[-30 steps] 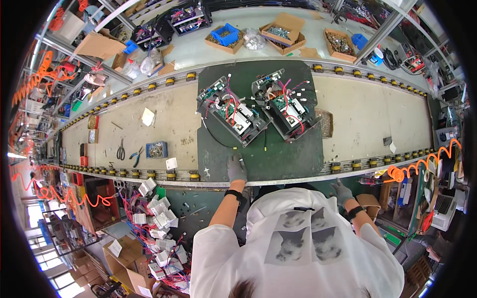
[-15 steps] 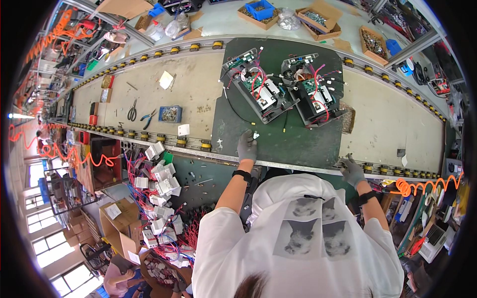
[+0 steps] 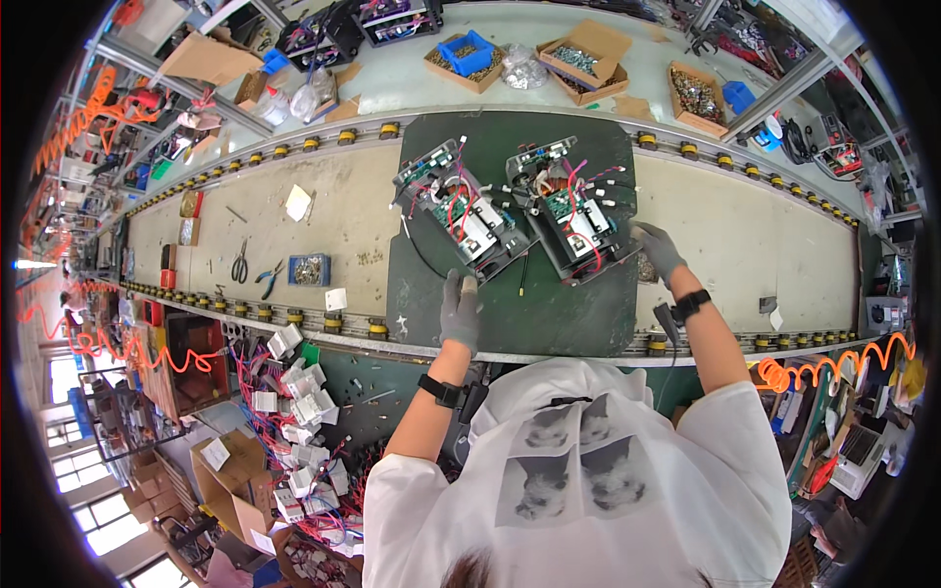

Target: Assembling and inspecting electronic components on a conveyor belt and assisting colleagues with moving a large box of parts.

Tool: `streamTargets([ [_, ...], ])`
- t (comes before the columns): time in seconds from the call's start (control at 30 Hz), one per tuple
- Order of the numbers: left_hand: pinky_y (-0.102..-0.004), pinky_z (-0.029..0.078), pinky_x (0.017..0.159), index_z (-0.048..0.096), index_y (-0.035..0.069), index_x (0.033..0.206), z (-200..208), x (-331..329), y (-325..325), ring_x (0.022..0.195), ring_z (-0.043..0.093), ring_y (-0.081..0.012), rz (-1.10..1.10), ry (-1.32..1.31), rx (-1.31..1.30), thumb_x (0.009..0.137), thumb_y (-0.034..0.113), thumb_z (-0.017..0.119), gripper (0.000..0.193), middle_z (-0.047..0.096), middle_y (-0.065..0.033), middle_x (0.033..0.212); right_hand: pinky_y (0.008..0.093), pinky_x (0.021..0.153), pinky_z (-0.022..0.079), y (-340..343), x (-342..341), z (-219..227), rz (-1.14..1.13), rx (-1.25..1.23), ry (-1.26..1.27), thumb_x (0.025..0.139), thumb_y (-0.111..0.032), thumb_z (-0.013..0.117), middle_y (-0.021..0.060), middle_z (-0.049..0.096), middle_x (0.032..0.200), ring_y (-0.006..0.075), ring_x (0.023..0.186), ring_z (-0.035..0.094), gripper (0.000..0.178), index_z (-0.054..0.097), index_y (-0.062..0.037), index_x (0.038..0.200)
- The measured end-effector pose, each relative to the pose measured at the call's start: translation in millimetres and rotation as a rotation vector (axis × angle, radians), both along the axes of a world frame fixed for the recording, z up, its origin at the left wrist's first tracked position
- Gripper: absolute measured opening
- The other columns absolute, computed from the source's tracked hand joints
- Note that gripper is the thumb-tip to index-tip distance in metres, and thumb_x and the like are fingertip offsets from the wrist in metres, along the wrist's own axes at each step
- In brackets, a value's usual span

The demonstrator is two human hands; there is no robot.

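Two black-cased electronic units with green circuit boards, white blocks and red wires, a left unit [image 3: 466, 216] and a right unit [image 3: 570, 216], lie side by side on a dark green board [image 3: 578, 318]. My left hand [image 3: 459, 314], in a grey glove, is at the near side of the left unit, by the end of its black cable [image 3: 420, 253]. Its fingers are close together, with something small and pale at the tips that I cannot make out. My gloved right hand [image 3: 661, 255] reaches to the right unit's near right corner, fingers stretched out and holding nothing visible.
The board spans a roller track [image 3: 294, 317]. Left of it lie pliers [image 3: 269, 279], scissors [image 3: 239, 263] and a blue tray of small parts [image 3: 311, 269]. Boxes of screws [image 3: 696, 96] line the far bench. White blocks with wires [image 3: 309, 407] are piled at the near left.
My right hand has gone from the track's near edge up to the right unit's corner. My left hand stays near the left unit. The whole view has shifted.
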State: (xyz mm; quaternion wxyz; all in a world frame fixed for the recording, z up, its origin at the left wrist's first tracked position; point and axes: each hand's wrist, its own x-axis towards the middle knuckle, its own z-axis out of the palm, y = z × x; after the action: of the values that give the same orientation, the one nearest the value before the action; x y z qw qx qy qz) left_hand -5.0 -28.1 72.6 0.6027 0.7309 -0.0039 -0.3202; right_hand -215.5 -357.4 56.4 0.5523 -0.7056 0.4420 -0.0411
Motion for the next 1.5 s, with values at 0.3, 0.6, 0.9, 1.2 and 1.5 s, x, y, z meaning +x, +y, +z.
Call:
streamTargets([
  [0.3,-0.0317,0.045,0.081,0.019,0.014,0.143,-14.1,9.9,-33.2,0.101,0.051,-0.0174,0.156,0.460,-0.158,0.085,0.009,0.047,0.064,0.044,-0.0053,0.122,0.0379,0.091,0.043,-40.3,83.2,15.7,0.378,0.270,0.108,0.089,-0.051,0.046,0.0131,0.058,0.116,0.0243,0.104,0.056,0.060,0.044,-0.0086,0.131],
  [0.6,-0.0326,0.046,0.083,0.031,0.007,0.136,7.9,7.0,-34.4,0.103,0.053,-0.0250,0.108,0.437,-0.538,0.069,0.000,0.038,0.068,0.049,-0.0138,0.122,0.0403,0.087,0.046,-76.5,166.3,63.7,0.504,-0.628,0.232,0.084,-0.033,0.054,0.0115,0.061,0.099,0.0347,0.099,0.056,0.037,0.053,-0.0161,0.117],
  [0.9,-0.0354,0.046,0.091,0.033,-0.001,0.133,8.1,13.4,-33.3,0.110,0.052,-0.0286,0.124,0.483,-0.456,0.066,-0.007,0.040,0.068,0.051,-0.0178,0.121,0.0402,0.077,0.048,-84.7,221.1,53.4,1.201,-0.785,-0.041,0.080,-0.020,0.059,0.0125,0.061,0.098,0.0321,0.089,0.059,0.032,0.057,-0.0098,0.110],
  [1.2,-0.0292,0.053,0.076,0.030,-0.003,0.136,18.5,24.6,-40.1,0.095,0.061,-0.0227,0.152,0.517,-0.453,0.066,-0.013,0.038,0.072,0.056,-0.0157,0.111,0.0415,0.073,0.048,-96.9,177.8,49.0,0.931,-0.848,-0.080,0.079,-0.023,0.060,0.0153,0.063,0.094,0.0339,0.082,0.061,0.031,0.058,-0.0094,0.107],
  [1.5,-0.0339,0.055,0.077,0.033,-0.004,0.132,5.7,46.3,-23.6,0.094,0.061,-0.0297,0.120,0.533,-0.416,0.070,-0.006,0.044,0.063,0.056,-0.0191,0.111,0.0366,0.074,0.051,-120.7,105.9,43.2,0.580,-0.708,0.195,0.075,-0.017,0.065,0.0151,0.065,0.093,0.0309,0.083,0.063,0.040,0.058,-0.0118,0.115],
])
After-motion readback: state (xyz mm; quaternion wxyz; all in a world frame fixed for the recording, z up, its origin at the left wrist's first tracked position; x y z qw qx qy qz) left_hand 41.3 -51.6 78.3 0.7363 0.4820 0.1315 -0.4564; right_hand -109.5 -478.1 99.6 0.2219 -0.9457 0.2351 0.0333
